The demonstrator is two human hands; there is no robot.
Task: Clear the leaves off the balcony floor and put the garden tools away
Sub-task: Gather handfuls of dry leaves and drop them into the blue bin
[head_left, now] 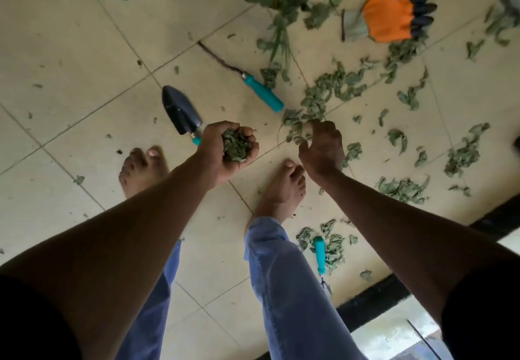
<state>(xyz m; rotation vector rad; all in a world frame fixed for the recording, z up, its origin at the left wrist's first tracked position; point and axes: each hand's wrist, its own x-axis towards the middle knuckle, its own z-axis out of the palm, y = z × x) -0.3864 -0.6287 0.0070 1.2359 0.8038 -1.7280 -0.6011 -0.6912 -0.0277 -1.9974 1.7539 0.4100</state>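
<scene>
Tiled floor (84, 58): left hand (225, 151) cups leaves (236, 144) (palm up); right hand (320, 148) reaches, fingers loose.

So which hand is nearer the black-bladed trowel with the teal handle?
Left. The left hand, cupping leaves, is right beside the trowel handle; the right hand is farther off, at the leaf pile.

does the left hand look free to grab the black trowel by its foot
Probably not as things stand: the left hand is cupped round a handful of leaves, so it has no free grip. The trowel itself lies unobstructed on the floor right beside that hand.
</scene>
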